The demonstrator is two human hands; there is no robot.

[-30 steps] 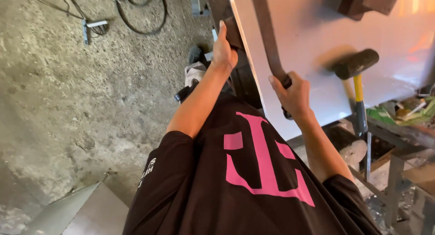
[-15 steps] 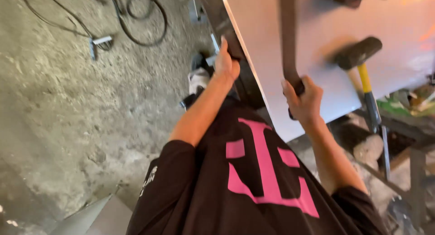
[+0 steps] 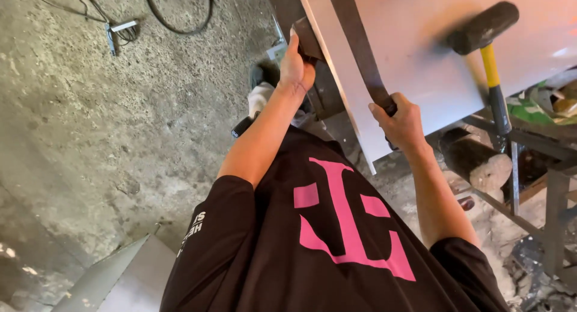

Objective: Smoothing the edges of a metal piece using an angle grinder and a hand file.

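A large pale metal sheet [image 3: 421,53] lies on a workbench in front of me. My left hand [image 3: 296,68] grips its near left edge, where a dark block [image 3: 308,38] sits against the edge. My right hand [image 3: 399,122] is closed around the lower end of a long dark flat metal bar [image 3: 357,44], which runs up across the sheet. A mallet with a black head [image 3: 484,26] and a yellow handle [image 3: 491,65] rests on the sheet to the right of my right hand.
Rough concrete floor [image 3: 90,137] spreads to the left, with black cables [image 3: 174,14] and a small metal clamp [image 3: 117,32] at the top. Another metal sheet [image 3: 114,276] lies at the lower left. A log [image 3: 475,159] and the steel bench frame [image 3: 553,192] stand at the right.
The bar in my right hand has tilted from nearly upright to leaning up and left. Both hands keep their grips. The view has shifted slightly.
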